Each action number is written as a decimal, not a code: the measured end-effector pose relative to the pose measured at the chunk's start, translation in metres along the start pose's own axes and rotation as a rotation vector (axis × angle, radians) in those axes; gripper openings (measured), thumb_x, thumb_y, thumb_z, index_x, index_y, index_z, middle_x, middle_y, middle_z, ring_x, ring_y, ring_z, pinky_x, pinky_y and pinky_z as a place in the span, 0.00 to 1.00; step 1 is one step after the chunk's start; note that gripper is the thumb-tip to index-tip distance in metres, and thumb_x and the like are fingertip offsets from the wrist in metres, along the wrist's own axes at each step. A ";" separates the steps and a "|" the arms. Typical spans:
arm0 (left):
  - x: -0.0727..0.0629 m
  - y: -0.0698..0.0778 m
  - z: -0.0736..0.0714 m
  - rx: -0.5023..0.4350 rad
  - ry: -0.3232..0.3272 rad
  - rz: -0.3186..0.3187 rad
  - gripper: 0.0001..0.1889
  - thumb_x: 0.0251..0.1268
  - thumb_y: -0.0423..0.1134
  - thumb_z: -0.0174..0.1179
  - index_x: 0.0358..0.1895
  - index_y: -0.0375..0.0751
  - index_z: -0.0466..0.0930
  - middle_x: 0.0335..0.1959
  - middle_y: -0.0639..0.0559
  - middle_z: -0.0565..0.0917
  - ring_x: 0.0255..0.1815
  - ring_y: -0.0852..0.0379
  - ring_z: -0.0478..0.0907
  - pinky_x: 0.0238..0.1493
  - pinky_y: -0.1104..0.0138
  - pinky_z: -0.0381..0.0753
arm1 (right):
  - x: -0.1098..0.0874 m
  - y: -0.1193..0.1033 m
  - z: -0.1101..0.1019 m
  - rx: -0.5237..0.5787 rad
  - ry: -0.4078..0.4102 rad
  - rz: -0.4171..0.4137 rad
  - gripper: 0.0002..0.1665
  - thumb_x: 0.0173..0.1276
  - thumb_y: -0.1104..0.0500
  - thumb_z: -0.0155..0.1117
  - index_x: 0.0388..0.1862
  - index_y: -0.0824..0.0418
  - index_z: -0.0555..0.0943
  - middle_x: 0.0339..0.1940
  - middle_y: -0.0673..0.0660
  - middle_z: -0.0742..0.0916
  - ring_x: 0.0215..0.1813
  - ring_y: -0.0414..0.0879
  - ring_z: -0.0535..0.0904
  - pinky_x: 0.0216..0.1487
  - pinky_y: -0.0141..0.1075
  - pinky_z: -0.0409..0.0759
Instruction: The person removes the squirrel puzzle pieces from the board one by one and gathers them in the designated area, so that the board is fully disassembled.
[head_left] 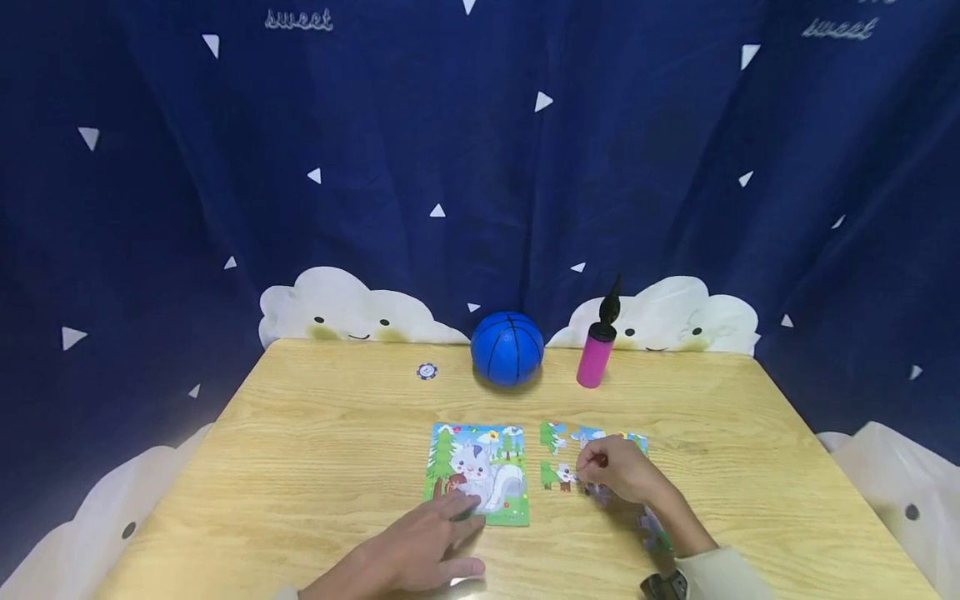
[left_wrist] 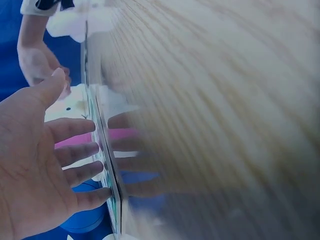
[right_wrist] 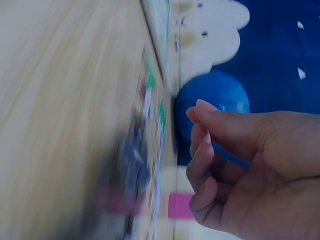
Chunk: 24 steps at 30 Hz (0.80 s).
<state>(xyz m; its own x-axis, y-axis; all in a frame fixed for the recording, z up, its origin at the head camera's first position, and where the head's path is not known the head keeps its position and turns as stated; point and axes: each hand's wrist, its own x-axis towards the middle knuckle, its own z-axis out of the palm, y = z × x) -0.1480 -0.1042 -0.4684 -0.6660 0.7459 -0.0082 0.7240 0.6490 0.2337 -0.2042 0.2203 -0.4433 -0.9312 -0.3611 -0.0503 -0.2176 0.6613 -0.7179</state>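
My left hand [head_left: 423, 546] lies with its fingers spread over the lower edge of a square squirrel picture board [head_left: 510, 458]. In the left wrist view, the straight fingertips [left_wrist: 87, 172] touch the board's edge. My right hand [head_left: 621, 472] is above loose jigsaw pieces [head_left: 553, 473] to the right of the board. Its fingers are curled and the thumb meets the index finger. No piece shows between the fingertips [right_wrist: 202, 111] in the right wrist view. Green, blue and grey pieces lie around and below this hand, which hides some of them; another piece [head_left: 654, 529] lies near the right forearm.
At the back of the wooden table [head_left: 315, 433] stands a blue ball [head_left: 507, 350] with black lines. A pink hand pump [head_left: 595, 358] with a black top stands to its right, and a round blue-and-white chip [head_left: 427, 372] lies to its left. A navy curtain hangs behind.
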 end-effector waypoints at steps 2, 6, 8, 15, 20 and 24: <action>-0.001 -0.001 -0.001 -0.001 -0.001 0.001 0.37 0.67 0.68 0.38 0.65 0.44 0.71 0.69 0.44 0.69 0.71 0.46 0.64 0.69 0.54 0.66 | 0.009 -0.010 0.008 0.002 -0.006 -0.008 0.04 0.61 0.69 0.60 0.29 0.64 0.81 0.24 0.52 0.81 0.25 0.39 0.72 0.24 0.26 0.72; -0.004 -0.002 -0.002 0.011 0.000 0.009 0.35 0.68 0.66 0.40 0.64 0.43 0.72 0.69 0.44 0.70 0.71 0.46 0.65 0.68 0.53 0.67 | 0.025 -0.028 0.027 0.028 -0.032 -0.012 0.02 0.59 0.66 0.66 0.29 0.64 0.82 0.23 0.51 0.81 0.25 0.39 0.72 0.23 0.27 0.71; -0.005 -0.002 -0.003 0.022 0.001 0.005 0.35 0.68 0.66 0.41 0.65 0.43 0.71 0.69 0.43 0.69 0.71 0.46 0.65 0.67 0.53 0.68 | 0.031 -0.034 0.035 0.027 -0.048 -0.027 0.02 0.58 0.66 0.68 0.29 0.63 0.82 0.23 0.50 0.81 0.25 0.39 0.72 0.23 0.27 0.71; -0.013 -0.006 -0.007 0.048 -0.002 -0.040 0.34 0.68 0.65 0.41 0.65 0.44 0.71 0.70 0.44 0.68 0.71 0.46 0.65 0.65 0.50 0.70 | 0.049 -0.051 0.059 0.039 -0.092 -0.074 0.05 0.55 0.66 0.71 0.29 0.65 0.83 0.23 0.51 0.82 0.28 0.39 0.73 0.27 0.27 0.72; -0.020 -0.008 -0.008 0.066 -0.001 -0.059 0.33 0.68 0.64 0.43 0.65 0.44 0.71 0.70 0.44 0.67 0.70 0.46 0.66 0.64 0.49 0.70 | 0.053 -0.059 0.073 0.040 -0.113 -0.066 0.05 0.53 0.66 0.72 0.28 0.64 0.83 0.21 0.49 0.80 0.25 0.39 0.71 0.24 0.27 0.70; -0.024 -0.009 -0.008 0.059 -0.011 -0.068 0.34 0.68 0.65 0.43 0.65 0.44 0.71 0.70 0.44 0.67 0.70 0.45 0.66 0.64 0.48 0.69 | 0.055 -0.064 0.082 0.015 -0.136 -0.041 0.05 0.52 0.65 0.72 0.28 0.63 0.83 0.19 0.49 0.80 0.23 0.39 0.71 0.24 0.27 0.70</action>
<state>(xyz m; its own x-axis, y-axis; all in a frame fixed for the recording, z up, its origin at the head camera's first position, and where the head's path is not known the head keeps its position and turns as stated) -0.1401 -0.1286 -0.4623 -0.7122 0.7012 -0.0332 0.6867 0.7058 0.1742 -0.2169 0.1040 -0.4569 -0.8731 -0.4740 -0.1138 -0.2490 0.6345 -0.7317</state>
